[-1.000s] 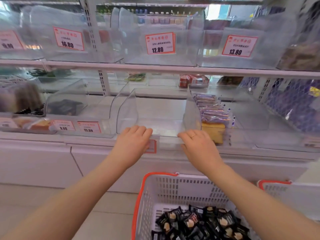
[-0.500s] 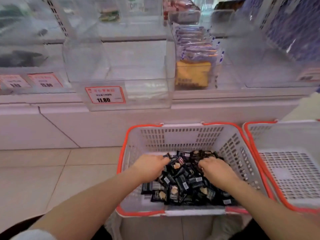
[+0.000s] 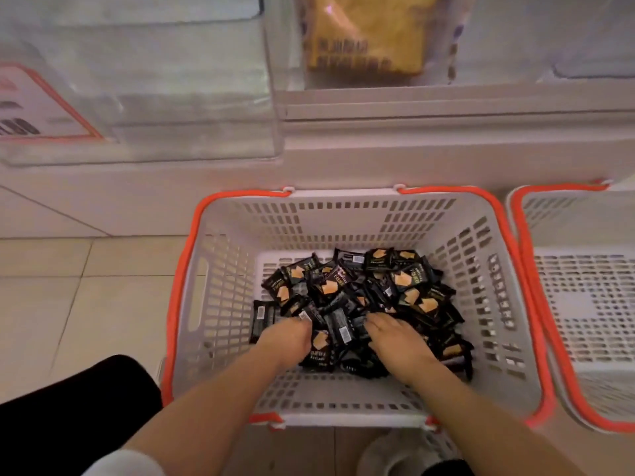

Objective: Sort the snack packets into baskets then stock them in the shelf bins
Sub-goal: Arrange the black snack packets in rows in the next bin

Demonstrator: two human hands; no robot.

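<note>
Both hands, left point(image 3: 288, 340) and right point(image 3: 395, 338), dig into light, slippery packets point(image 3: 360, 297); grips hidden. Scoop from below.

At your twelve o'clock the basket point(image 3: 350, 228) sits on the floor point(image 3: 68, 297), the snack packets point(image 3: 360, 297) heaped in it. Your left hand point(image 3: 287, 341) and right hand point(image 3: 395, 338) rest in that heap, at its near edge. A second basket point(image 3: 584, 297) stands just beside it at three o'clock. Beyond both, the shelf point(image 3: 412, 108) carries a bin point(image 3: 154, 97) at eleven o'clock.
</note>
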